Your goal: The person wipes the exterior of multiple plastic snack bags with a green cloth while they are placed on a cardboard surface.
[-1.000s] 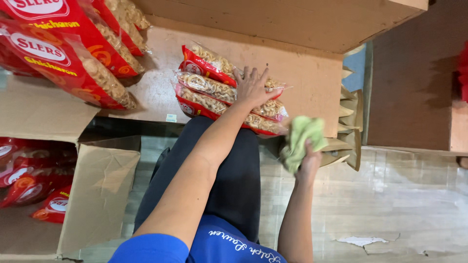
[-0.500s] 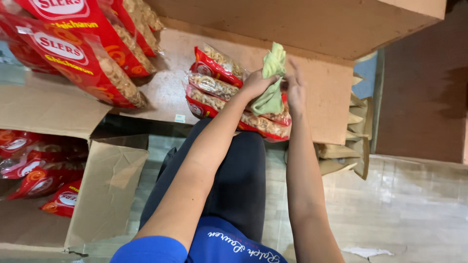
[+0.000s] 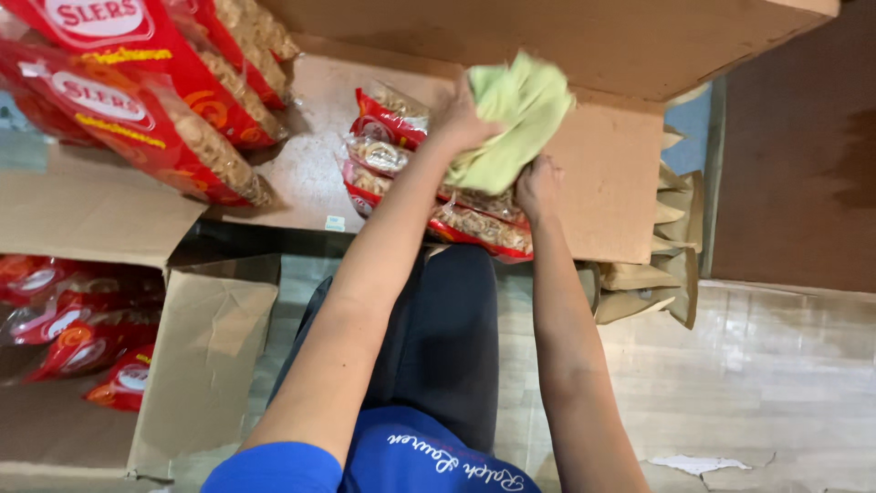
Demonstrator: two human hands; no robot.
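Cloth (image 3: 511,114), 1 green piece: both hands' grip closed on it above stacked snack packets (image 3: 401,151).

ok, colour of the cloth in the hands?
Soft light green cloth, plain, no pattern; head view.

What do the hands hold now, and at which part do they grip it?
Both the left hand and right hand grip a green cloth: left at its upper side, right at its lower bunched end.

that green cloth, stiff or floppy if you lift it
Probably floppy: the cloth bunches and folds between the left hand and right hand. Likely light, since it drapes loosely. Unlikely to slide, lying crumpled on the snack packs.
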